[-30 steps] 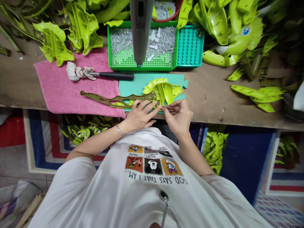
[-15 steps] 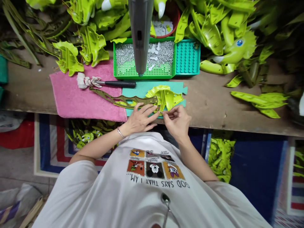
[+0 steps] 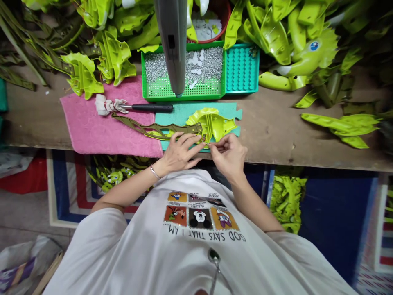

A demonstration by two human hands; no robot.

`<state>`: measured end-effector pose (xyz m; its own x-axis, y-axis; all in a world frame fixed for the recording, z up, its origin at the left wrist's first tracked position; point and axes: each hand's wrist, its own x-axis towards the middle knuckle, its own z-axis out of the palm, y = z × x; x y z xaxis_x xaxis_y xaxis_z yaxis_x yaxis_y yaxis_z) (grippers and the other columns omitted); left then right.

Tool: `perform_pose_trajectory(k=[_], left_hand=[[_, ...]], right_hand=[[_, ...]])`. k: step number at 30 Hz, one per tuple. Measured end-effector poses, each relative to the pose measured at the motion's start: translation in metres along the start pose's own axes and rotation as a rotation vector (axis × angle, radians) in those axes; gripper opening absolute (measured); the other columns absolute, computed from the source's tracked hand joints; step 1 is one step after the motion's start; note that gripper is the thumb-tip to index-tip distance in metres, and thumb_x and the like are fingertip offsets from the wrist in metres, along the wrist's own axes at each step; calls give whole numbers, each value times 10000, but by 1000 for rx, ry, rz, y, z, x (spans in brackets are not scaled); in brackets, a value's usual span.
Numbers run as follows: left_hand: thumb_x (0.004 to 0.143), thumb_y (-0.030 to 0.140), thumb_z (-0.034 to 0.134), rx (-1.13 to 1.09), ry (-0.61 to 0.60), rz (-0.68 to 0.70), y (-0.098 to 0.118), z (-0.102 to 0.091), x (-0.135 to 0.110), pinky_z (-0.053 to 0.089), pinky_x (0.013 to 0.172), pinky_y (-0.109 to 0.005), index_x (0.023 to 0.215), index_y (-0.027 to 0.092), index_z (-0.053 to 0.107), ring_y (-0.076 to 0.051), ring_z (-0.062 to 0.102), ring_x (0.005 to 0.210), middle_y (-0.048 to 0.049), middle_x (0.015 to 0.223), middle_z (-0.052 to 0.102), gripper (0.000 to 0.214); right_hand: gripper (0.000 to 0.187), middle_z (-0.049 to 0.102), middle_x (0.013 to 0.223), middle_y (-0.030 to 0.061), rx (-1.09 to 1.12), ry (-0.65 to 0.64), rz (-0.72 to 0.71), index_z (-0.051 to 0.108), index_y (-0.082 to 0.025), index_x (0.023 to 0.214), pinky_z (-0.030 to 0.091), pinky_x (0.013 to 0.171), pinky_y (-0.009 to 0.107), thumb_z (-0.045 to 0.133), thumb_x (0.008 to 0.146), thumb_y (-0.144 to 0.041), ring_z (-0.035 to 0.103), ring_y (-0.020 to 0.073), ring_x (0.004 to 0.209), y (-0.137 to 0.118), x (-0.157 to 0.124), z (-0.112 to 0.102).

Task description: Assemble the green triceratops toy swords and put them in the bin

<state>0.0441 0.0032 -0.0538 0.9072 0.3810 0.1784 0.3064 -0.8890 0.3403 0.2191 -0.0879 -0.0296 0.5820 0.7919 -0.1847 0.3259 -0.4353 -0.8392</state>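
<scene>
On a teal foam mat (image 3: 181, 108) lies a lime-green plastic shell (image 3: 222, 126), hollow side up, shaped like part of a toy dinosaur head. An olive-green toothed strip (image 3: 135, 123) runs left from it. My left hand (image 3: 181, 151) rests with fingers spread over the near edge of the shell and strip. At the shell's near edge my right hand (image 3: 230, 155) is closed, thumb and forefinger pinched together. Whatever sits in that pinch is too small to make out. A hammer (image 3: 150, 108) with a cloth-wrapped head lies behind the strip.
A green tray (image 3: 181, 98) of small screws and white pieces stands behind the mat, beside a teal studded tray (image 3: 241, 69). A grey powered-driver-like tool (image 3: 173, 49) hangs above. Lime-green parts (image 3: 276, 45) pile up behind. A pink towel (image 3: 89, 131) covers the left side.
The camera view has shifted slightly, so the bench things sit a little differently in the picture. Both hands stay at the shell in nearly the same pose.
</scene>
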Motion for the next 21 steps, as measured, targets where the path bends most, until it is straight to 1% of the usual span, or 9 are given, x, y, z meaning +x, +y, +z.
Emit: perform_pose_trajectory(k=[6,9,12,15,17,19,21], left_hand=[[928,396,588,-52,8,-43,4,-3,4,348,1043,-506,1283,218,642,-302,528,1248,-135,1334,647,401],[925,367,580,-35,10,-54,6,-3,4,349,1051,-503,1287,208,640,-299,524,1244,-135,1326,642,401],[929,390,576,7,7,-27,9,-2,1,346,1078,-508,1307,227,636,-295,521,1255,-125,1334,635,416],[928,445,611,58,10,-11,11,1,-2,312,1131,-535,1377,270,600,-304,498,1291,-122,1365,615,481],[929,469,626,89,41,-12,13,4,-2,306,1147,-541,1401,268,588,-304,503,1282,-130,1340,628,515],[933,486,621,99,62,-24,15,7,0,324,1139,-539,1391,260,602,-299,521,1256,-131,1299,650,511],[930,507,619,88,54,-51,17,10,2,341,1126,-549,1373,274,620,-300,531,1242,-126,1279,661,500]], right_hand=[[221,736,685,4,-11,0,4,427,-264,743,576,632,343,639,734,-327,749,232,652,2,1,0],[222,715,649,-6,8,1,-4,432,-261,736,561,593,320,639,728,-341,729,216,604,1,2,0],[216,698,611,-10,-11,26,-23,444,-257,715,549,565,305,642,720,-342,699,199,550,-1,2,0],[210,695,592,-5,-59,52,-54,461,-255,691,543,559,310,650,715,-341,687,202,529,-2,2,0],[234,691,584,-1,-74,33,-75,464,-256,679,538,552,315,662,727,-372,684,207,522,-2,2,-3],[252,690,588,5,-85,-21,-104,478,-253,679,535,543,314,663,749,-410,683,209,519,-2,3,-7],[226,699,609,12,-121,-81,-154,517,-247,700,533,543,313,646,777,-416,690,209,532,-4,4,-14]])
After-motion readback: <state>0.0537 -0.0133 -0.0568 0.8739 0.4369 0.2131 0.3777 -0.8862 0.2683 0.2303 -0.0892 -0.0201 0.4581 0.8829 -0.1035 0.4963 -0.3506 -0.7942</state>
